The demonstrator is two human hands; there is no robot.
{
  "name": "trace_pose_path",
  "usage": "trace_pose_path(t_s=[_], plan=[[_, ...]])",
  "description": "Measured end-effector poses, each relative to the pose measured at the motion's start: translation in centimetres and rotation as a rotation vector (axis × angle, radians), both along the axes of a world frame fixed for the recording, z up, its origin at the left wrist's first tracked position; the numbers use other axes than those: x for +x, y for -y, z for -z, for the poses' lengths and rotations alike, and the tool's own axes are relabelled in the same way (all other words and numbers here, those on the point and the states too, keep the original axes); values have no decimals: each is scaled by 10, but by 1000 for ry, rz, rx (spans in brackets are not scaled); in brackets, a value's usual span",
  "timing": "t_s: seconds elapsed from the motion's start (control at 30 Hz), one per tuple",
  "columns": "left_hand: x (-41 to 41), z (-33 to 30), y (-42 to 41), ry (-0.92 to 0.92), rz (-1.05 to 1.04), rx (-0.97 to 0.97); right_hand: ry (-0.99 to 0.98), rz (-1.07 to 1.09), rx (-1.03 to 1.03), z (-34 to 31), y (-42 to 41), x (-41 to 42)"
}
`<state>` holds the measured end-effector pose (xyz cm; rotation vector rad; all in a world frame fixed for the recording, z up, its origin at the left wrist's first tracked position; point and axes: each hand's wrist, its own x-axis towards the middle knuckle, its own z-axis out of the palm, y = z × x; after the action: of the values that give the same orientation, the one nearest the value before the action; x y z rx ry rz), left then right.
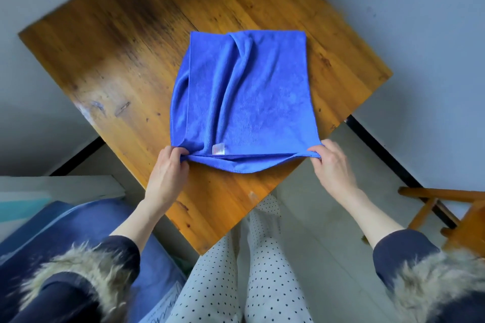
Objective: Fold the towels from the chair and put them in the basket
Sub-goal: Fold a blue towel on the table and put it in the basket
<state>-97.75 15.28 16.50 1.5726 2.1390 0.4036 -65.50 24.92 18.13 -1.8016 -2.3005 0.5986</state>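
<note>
Two hands held one blue towel, which lay spread on the wooden table, its near edge at the table's corner. Our left hand pinched the near left corner between thumb and curled fingers; our right hand pinched the near right corner likewise. We judged the cloth light, soft and limp, wrinkling readily, so the corners seemed the best hold for folding.

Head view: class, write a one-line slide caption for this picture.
Both hands, left and right, pinch the near corners of a blue towel spread on a wooden table.
</note>
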Motion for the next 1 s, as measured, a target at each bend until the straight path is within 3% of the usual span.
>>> trace_pose_path(t_s=[0.37, 0.43, 0.53, 0.67, 0.83, 1.0], plan=[[-31, -134, -74, -48, -97, 356, -85, -168, 322, -128, -72, -14], [-35, -170, -89, -66, -77, 441, -190, -120, 331, -158, -89, -14], [-36, -225, -109, -74, -44, 537, -443, 55, 185, -213, -114, -14], [-34, -289, -132, 113, -161, 568, -687, -8, 155, -284, -137, -12], [-41, -343, -137, 69, -17, 569, -559, -196, 90, -331, -146, 3], [-48, -364, -135, -35, 116, 494, -488, -220, -5, -340, -146, 6]])
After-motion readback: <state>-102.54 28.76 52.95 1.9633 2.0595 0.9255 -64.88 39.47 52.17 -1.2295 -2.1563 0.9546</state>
